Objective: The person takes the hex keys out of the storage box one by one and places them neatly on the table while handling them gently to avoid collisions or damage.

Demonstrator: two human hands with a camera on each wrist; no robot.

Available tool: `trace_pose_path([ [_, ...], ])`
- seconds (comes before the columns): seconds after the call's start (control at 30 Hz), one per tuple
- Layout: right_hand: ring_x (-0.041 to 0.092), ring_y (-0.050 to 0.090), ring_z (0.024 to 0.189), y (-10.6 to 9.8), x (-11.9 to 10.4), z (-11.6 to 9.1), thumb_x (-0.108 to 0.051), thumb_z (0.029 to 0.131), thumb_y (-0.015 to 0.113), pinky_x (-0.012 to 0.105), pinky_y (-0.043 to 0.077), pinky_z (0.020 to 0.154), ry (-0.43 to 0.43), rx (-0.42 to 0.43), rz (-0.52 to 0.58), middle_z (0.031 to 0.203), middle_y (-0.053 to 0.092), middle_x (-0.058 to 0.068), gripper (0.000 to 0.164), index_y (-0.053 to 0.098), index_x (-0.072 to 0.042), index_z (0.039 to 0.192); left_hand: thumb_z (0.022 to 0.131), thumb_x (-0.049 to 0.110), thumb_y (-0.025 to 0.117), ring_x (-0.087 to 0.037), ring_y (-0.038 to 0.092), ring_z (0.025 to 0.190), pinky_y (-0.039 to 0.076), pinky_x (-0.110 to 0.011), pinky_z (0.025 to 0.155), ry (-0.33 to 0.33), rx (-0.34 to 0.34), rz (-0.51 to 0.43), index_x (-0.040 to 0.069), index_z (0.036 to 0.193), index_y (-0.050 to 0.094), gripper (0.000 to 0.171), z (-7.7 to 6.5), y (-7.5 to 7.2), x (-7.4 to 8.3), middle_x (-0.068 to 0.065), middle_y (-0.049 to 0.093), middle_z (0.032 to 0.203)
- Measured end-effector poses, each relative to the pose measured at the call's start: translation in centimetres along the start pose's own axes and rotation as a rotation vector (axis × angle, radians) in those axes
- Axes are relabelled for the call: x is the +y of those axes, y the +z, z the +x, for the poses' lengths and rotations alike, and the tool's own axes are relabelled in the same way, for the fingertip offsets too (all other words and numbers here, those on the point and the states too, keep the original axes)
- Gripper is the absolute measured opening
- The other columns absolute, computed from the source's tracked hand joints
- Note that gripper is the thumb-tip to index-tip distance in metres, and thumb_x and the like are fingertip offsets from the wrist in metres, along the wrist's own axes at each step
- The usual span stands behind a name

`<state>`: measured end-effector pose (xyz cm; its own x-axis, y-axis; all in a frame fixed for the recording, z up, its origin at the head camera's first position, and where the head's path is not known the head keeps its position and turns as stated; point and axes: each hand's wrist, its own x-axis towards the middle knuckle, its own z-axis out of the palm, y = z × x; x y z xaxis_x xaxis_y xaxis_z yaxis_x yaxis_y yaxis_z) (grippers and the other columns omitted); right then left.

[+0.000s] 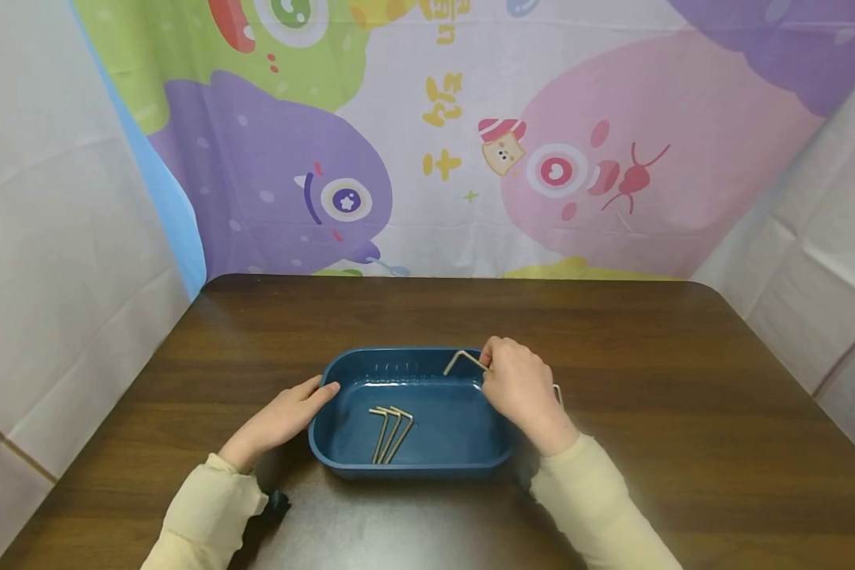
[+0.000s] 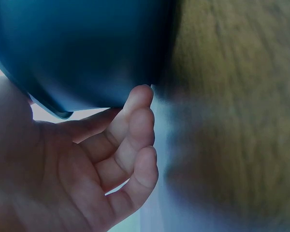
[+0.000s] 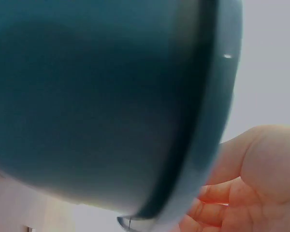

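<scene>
A blue rectangular tray (image 1: 435,469) with rounded corners sits on the table. Several L-shaped metal hex keys (image 1: 399,431) lie side by side on its floor, left of the middle. My left hand (image 1: 285,416) holds the tray's left end, thumb over the rim and fingers against the outer wall; the left wrist view shows those fingers bent beside the tray (image 2: 87,53). Over the tray's right end, my right hand (image 1: 522,384) pinches another hex key (image 1: 463,356), whose bent end sticks out leftward. The right wrist view shows mostly tray wall (image 3: 87,106), hiding the fingertips.
A thin bent metal piece (image 1: 558,394) shows just right of my right wrist, partly hidden. The dark brown wooden table (image 1: 684,396) extends around the tray. Behind it hangs a cartoon-printed cloth (image 1: 435,222). A small black object (image 1: 278,507) is by the left sleeve.
</scene>
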<state>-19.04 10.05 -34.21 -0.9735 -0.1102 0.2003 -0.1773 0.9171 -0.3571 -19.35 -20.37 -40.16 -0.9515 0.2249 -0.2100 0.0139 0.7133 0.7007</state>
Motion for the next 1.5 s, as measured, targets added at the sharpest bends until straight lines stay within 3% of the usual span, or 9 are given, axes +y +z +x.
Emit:
trace_pose_path([
  [1.07,0.029,0.057,0.066,-0.5,1.6,0.8,-0.006,0.077,0.061,0.04,0.047,0.055,0.07,-0.037,0.013,0.076,0.062,0.009,0.006,0.059,-0.006,0.083,0.095,0.048,0.034,-0.031,0.05,0.116,0.039,-0.051,0.095,0.013,-0.003,0.012,0.001,0.137,0.036,0.063,-0.1,-0.1,0.2,-0.019,0.05,0.13],
  [1.5,0.03,0.058,0.069,-0.8,2.1,0.8,-0.006,0.078,0.063,0.042,0.048,0.062,0.074,-0.023,0.02,0.076,0.063,0.011,0.009,0.059,-0.003,0.085,0.095,0.047,0.036,-0.024,0.057,0.102,0.047,-0.044,0.086,0.011,-0.005,-0.018,0.002,0.135,0.038,0.061,0.0,-0.1,0.0,-0.018,0.054,0.123],
])
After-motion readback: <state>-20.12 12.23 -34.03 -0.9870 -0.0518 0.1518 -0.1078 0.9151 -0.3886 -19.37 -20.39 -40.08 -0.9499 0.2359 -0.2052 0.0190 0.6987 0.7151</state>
